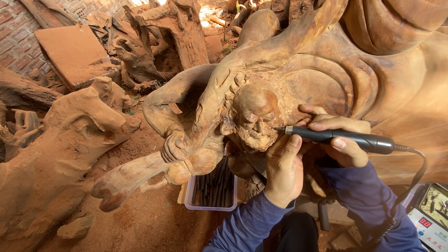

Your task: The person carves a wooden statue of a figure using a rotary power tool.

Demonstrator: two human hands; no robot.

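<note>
Where black rotary tool [343,138] touches, carved face [255,116] reddish

A reddish-brown wooden sculpture [326,79] shows paler orange grain around its carved face [254,116]. The rotary tool [345,138] is black with a silver collar and a black cord. Both sleeves [368,196] are dark blue. A clear plastic box [189,198] holds black bits. Rust-red dust coats the ground [144,219], and the brick paving [18,32] is red-brown with pale joints.
</note>
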